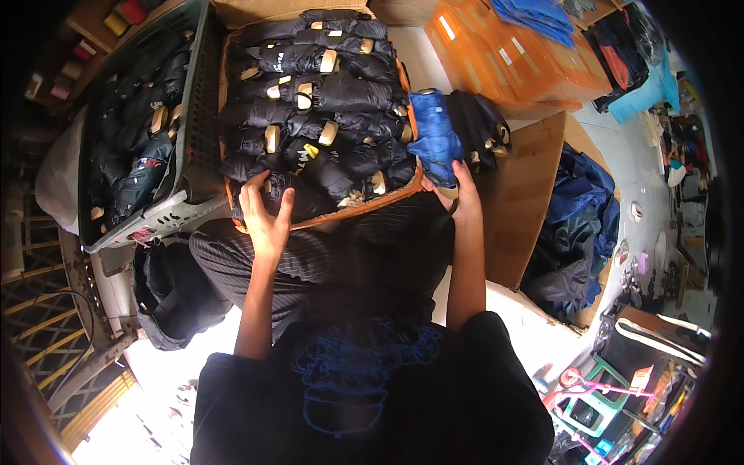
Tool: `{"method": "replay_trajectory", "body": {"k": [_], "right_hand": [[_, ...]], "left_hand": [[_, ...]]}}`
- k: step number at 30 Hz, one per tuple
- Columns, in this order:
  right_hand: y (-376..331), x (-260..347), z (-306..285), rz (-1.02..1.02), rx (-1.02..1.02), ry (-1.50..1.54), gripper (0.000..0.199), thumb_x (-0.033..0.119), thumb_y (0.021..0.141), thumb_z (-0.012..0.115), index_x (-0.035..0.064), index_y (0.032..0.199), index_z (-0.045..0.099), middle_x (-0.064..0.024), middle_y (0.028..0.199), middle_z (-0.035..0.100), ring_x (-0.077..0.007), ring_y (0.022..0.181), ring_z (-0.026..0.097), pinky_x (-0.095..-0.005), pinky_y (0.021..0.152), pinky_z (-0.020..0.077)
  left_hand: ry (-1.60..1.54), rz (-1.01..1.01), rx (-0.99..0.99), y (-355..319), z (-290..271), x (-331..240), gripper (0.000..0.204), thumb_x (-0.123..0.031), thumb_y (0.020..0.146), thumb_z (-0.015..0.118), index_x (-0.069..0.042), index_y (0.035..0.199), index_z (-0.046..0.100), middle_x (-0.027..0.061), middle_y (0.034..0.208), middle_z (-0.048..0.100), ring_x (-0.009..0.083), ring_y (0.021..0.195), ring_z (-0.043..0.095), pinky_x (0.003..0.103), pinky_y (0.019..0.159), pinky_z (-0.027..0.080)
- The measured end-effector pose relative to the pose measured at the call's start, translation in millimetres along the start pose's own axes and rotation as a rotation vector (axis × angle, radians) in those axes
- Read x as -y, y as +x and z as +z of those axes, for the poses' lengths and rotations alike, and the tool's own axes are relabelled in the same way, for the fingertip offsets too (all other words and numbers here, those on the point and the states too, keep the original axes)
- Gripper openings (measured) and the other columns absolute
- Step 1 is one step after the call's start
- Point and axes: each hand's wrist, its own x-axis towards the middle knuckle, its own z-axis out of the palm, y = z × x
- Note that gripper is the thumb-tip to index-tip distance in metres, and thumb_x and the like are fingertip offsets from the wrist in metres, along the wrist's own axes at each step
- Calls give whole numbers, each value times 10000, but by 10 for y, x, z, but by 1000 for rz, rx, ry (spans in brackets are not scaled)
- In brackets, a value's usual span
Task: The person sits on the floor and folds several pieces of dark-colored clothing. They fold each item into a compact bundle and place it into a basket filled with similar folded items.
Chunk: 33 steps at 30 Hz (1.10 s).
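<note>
My right hand [464,195] is closed round the lower end of a blue folding umbrella [434,128], which stands up along the right side of an open carton [325,222]. Rows of rolled black folding umbrellas [353,94] with pale gold handle ends fill this carton, which sits before my crossed legs. At the carton's near left corner, my left hand [265,221] rests on a black umbrella [304,195]. Its thumb and fingers are spread apart, and its fingertips touch the dark cloth.
A grey plastic basket [203,116] of black umbrellas stands at the left. More black umbrellas [479,128] lie right of the carton. Beyond them are an orange taped box [496,58] and an open cardboard box [521,201] with dark blue cloth [577,209]. A black bag [174,298] lies by my left knee.
</note>
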Motion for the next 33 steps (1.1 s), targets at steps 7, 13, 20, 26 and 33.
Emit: {"method": "replay_trajectory", "body": {"k": [7, 13, 20, 26, 33], "right_hand": [[-150, -230, -11, -57, 60, 70, 672, 470, 912, 574, 75, 1417, 372, -278, 1254, 570, -445, 1014, 648, -512, 820, 547], [-186, -251, 248, -8, 86, 350, 523, 451, 1018, 368, 121, 1423, 384, -251, 1297, 558, -427, 1080, 629, -559, 837, 551], [-158, -536, 221, -6, 2, 192, 689, 64, 900, 614, 106, 1488, 259, -158, 1288, 560, -317, 1177, 597, -484, 1027, 466], [-213, -473, 423, 46, -47, -46, 793, 22, 814, 717, 98, 1487, 306, -73, 1275, 569, -210, 1204, 558, -398, 1076, 392], [-196, -437, 475, -36, -155, -379, 770, 100, 837, 748, 66, 1478, 324, -83, 1285, 554, -184, 1209, 535, -374, 1063, 402]], "left_hand": [[-6, 38, 50, -7, 14, 11, 472, -241, 895, 716, 12, 1252, 541, 182, 1203, 562, 340, 1144, 524, 426, 1006, 401], [41, 53, 48, -20, -3, 68, 465, -239, 893, 719, 4, 1254, 553, 175, 1205, 574, 341, 1152, 522, 428, 1018, 386], [79, 55, -10, -52, 69, -51, 485, -261, 914, 701, -23, 1302, 533, 170, 1299, 522, 344, 1243, 477, 429, 1030, 391], [70, 17, 8, -93, 84, -78, 587, -208, 876, 720, -3, 1358, 455, 190, 1357, 450, 366, 1307, 383, 479, 1097, 314], [98, 58, -7, -116, 81, -10, 604, -247, 887, 721, -2, 1367, 449, 196, 1354, 471, 374, 1287, 412, 467, 1070, 332]]}}
